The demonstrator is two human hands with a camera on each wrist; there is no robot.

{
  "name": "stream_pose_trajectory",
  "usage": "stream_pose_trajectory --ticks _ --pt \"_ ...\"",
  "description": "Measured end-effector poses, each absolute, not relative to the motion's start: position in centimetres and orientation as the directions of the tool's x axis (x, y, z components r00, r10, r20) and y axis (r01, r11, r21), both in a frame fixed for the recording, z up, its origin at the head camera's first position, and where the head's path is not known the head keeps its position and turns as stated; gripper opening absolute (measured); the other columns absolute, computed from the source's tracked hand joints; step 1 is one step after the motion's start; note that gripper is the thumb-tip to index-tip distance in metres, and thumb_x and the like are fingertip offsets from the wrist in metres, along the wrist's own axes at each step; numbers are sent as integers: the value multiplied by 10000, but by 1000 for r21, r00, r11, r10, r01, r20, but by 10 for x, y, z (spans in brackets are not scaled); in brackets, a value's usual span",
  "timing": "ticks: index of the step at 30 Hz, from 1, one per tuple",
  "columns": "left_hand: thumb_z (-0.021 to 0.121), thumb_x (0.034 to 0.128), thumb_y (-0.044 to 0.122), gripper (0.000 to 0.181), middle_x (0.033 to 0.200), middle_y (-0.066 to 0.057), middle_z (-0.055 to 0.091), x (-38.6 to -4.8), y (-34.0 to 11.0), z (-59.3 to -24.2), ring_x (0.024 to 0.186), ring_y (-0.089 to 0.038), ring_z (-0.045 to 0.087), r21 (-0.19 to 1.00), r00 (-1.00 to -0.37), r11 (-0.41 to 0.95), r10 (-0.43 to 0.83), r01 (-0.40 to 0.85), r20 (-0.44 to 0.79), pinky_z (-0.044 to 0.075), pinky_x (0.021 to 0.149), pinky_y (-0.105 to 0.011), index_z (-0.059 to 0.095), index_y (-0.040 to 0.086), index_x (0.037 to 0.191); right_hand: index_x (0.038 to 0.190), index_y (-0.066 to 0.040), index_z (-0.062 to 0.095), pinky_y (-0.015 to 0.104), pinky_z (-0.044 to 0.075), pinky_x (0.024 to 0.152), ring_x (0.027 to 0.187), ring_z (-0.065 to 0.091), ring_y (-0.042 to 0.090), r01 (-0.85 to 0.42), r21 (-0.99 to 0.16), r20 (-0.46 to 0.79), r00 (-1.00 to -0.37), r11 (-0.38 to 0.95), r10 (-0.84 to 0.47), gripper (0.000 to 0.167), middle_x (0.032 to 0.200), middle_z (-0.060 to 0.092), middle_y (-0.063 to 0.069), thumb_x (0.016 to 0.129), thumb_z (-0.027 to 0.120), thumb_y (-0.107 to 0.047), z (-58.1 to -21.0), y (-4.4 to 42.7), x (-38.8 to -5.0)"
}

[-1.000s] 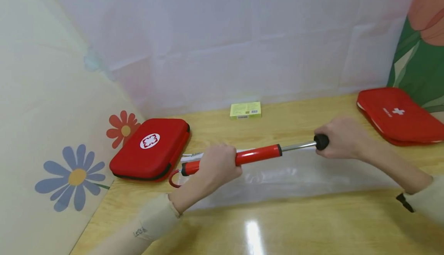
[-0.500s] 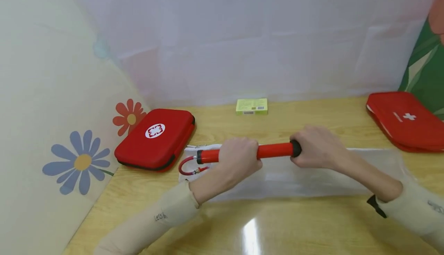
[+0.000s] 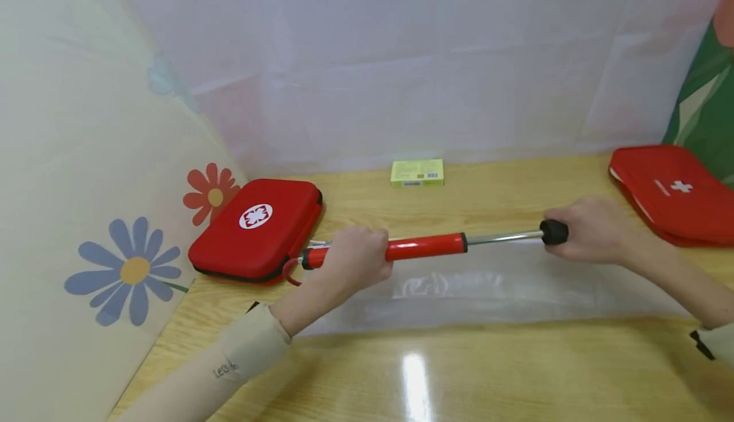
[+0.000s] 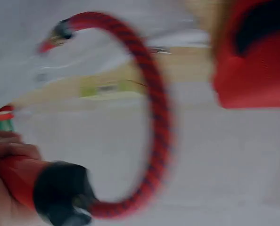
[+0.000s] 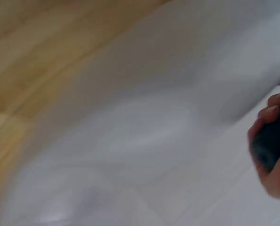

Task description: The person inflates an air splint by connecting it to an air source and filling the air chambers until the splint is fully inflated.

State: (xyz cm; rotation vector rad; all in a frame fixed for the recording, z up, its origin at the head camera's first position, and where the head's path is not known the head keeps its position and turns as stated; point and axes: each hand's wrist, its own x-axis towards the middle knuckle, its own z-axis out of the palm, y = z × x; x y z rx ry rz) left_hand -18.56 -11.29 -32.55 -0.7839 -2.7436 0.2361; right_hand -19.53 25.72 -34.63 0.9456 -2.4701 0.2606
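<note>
A red hand pump (image 3: 427,247) with black end caps is held nearly level across the middle of the head view. My left hand (image 3: 357,257) grips its barrel near the left end. My right hand (image 3: 593,231) grips the black handle (image 3: 554,232), and the bare metal rod (image 3: 504,238) shows between handle and barrel. From the left end a short red and dark striped hose (image 4: 154,99) curves to a metal fitting in the left wrist view. Beneath the pump lies a clear plastic sleeve (image 3: 487,301) on the table.
A red hard case (image 3: 252,231) with a white emblem stands at the left. At the right lies a red first aid pouch (image 3: 676,196) with a white cross. A small yellow-green box (image 3: 417,172) sits at the back of the wooden table (image 3: 470,371).
My right hand pushed the pump handle in against the barrel, then drew it out to the right, exposing the rod again. My left hand shifted slightly, still holding the barrel.
</note>
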Motion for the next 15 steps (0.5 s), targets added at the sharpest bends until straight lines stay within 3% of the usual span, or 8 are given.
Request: stream_pose_trajectory --ticks 3,9,15 --pt "697 757 263 190 516 23 456 -184 -107 -325 426 -138 428 -205 -808 834 549 513 213 381 405 -253 617 97 710 657 -210 506 284 274 426 455 348 78 -629 55 456 -675 775 -581 287 517 375 -122 609 788 -232 -337 249 -191" --pt "708 749 270 182 516 20 474 -178 -86 -323 424 -153 446 -158 -820 851 525 501 228 372 388 -266 638 108 705 627 -201 464 290 273 399 434 347 104 -568 59 389 -745 821 -542 256 498 374 -94 642 716 -245 -330 203 -181" --pt "712 738 267 164 538 23 500 -175 -71 -320 423 -146 460 -135 -820 850 527 509 225 362 371 -262 648 118 722 628 -179 452 278 278 418 434 340 104 -582 118 402 -713 805 -574 259 498 359 -79 654 706 -225 -328 171 -177"
